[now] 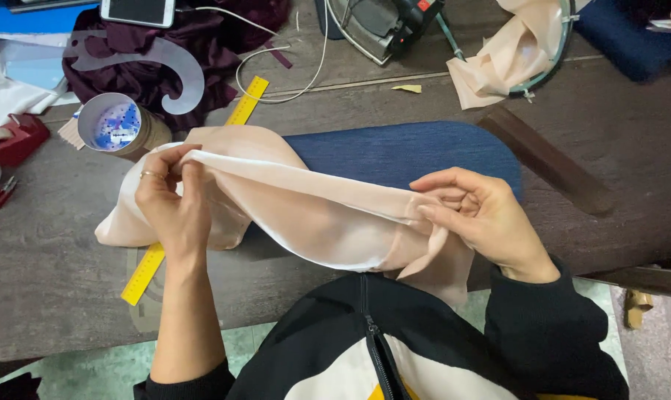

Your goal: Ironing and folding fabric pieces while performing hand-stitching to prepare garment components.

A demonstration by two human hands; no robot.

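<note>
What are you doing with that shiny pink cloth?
A person is holding a piece of pale pink fabric stretched between both hands over a dark wooden table. The left hand pinches one end of a folded edge, and the right hand pinches the other end. The cloth lies partly on a blue padded board. A yellow ruler runs under the fabric, and an iron sits at the back.

A dark wooden table carries a blue padded pressing board, a yellow ruler, a round container of small bits, a red tape dispenser, a clear French curve on maroon cloth, an iron, a phone and white cable.
</note>
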